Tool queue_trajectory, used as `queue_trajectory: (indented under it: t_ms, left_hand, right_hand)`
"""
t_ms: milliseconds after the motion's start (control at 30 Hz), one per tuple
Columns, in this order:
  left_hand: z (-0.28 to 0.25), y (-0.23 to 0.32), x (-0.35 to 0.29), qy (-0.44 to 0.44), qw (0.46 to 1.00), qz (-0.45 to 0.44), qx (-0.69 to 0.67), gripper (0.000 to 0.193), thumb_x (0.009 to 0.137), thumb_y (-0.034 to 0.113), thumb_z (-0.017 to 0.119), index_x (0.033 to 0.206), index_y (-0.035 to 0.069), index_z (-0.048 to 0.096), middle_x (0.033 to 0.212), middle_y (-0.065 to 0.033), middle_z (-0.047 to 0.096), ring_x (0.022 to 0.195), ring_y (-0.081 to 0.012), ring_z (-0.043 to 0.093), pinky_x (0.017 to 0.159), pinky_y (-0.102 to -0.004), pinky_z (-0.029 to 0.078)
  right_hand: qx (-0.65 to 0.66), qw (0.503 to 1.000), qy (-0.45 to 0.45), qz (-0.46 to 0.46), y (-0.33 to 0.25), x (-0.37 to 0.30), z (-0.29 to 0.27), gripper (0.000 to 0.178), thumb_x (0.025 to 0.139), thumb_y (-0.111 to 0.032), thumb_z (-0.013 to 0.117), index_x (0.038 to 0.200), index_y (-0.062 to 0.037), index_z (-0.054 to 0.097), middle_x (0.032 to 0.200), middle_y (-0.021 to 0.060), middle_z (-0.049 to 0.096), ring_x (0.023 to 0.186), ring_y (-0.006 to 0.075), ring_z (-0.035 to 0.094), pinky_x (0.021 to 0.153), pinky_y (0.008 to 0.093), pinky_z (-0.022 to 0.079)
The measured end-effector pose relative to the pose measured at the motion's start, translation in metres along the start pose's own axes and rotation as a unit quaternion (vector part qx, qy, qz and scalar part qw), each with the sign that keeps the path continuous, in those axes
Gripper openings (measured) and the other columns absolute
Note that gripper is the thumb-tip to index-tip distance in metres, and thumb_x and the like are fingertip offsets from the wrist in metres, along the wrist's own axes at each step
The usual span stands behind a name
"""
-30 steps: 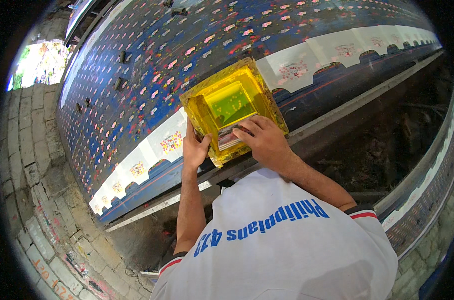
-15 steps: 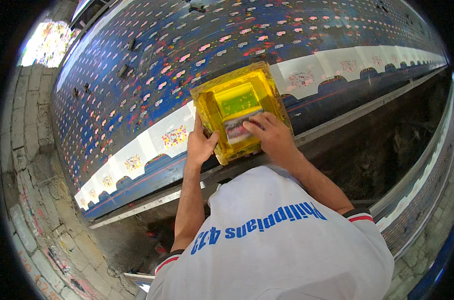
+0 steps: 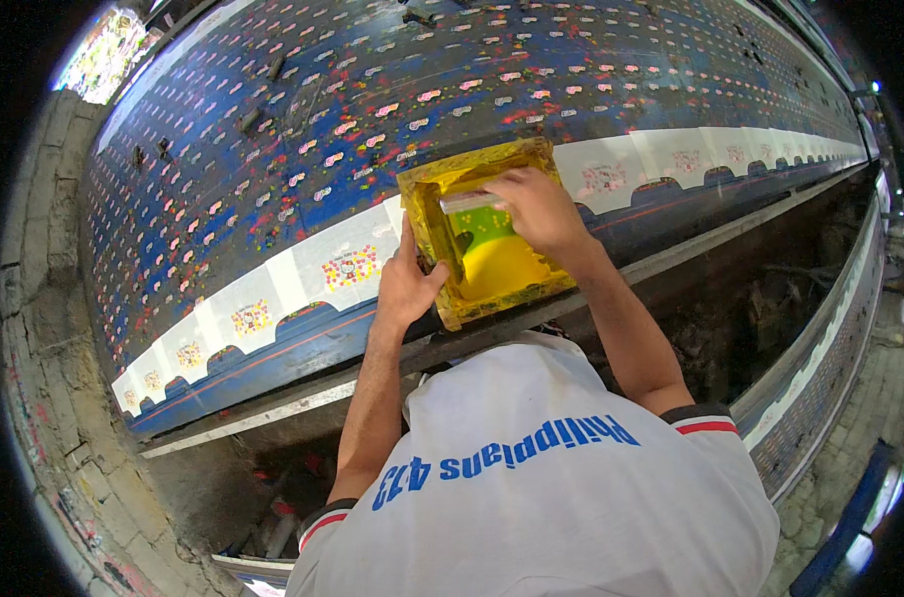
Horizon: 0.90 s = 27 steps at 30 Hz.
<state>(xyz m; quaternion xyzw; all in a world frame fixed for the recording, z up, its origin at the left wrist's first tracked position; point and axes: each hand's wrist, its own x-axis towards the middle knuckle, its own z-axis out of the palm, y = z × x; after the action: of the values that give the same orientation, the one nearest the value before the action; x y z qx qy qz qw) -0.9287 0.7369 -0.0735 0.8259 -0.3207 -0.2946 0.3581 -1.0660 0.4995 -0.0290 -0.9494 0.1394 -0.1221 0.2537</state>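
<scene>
We judge the yellow frame [image 3: 487, 162] stiff and fairly light, its paint-smeared rails likely slippery; best held by an outer rail. It lies over the worktop [image 3: 313, 129], left side gripped by our left hand [image 3: 410, 287]. Within its far half, our right hand [image 3: 542, 211] clasps the pale squeegee [image 3: 465, 202], probably firm.

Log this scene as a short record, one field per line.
Left hand: the hand grips the left side of a yellow-stained frame
Right hand: the hand holds a pale scraper inside the frame, near its far side
Inside frame: yellow paint pooled on the near side, a greenish patch beyond
Support: long, dark blue table dotted with small pink marks
Along near edge: row of white sheets with colourful prints, both sides of the frame
</scene>
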Motion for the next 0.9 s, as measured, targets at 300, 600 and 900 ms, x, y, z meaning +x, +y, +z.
queue_trajectory:
  t_ms: [300,600,900]
  left_hand:
    - [0.001,-0.001,-0.002,-0.001,1.0,-0.025,0.017,0.107,0.089,0.029,0.078,0.175,-0.002,0.021,0.083,-0.0283,0.077,0.074,-0.0434,0.077,0.068,-0.0506,0.061]
    - [0.027,0.035,0.005,0.029,0.999,0.018,0.03,0.108,0.091,0.021,0.078,0.178,0.003,0.015,0.084,-0.0214,0.079,0.067,-0.0341,0.077,0.064,-0.0442,0.06]
    - [0.141,0.132,0.06,0.0,1.0,0.004,-0.002,0.108,0.091,0.019,0.078,0.179,0.007,0.015,0.1,-0.0217,0.081,0.079,-0.032,0.079,0.073,-0.044,0.061]
  right_hand:
    - [0.001,0.999,-0.024,0.025,-0.04,-0.099,-0.001,0.044,0.09,0.006,0.069,0.131,-0.0096,0.078,0.126,0.0104,0.076,0.121,0.0331,0.069,0.1,0.046,0.06]
    - [0.014,1.0,0.027,-0.01,-0.004,-0.116,-0.029,0.048,0.085,0.006,0.074,0.13,-0.0103,0.078,0.129,0.0088,0.073,0.122,0.033,0.069,0.103,0.0454,0.06]
    - [0.008,0.998,0.065,0.008,0.118,-0.154,-0.104,0.052,0.082,0.006,0.076,0.131,-0.0118,0.077,0.129,0.0086,0.072,0.125,0.0327,0.067,0.105,0.0451,0.059]
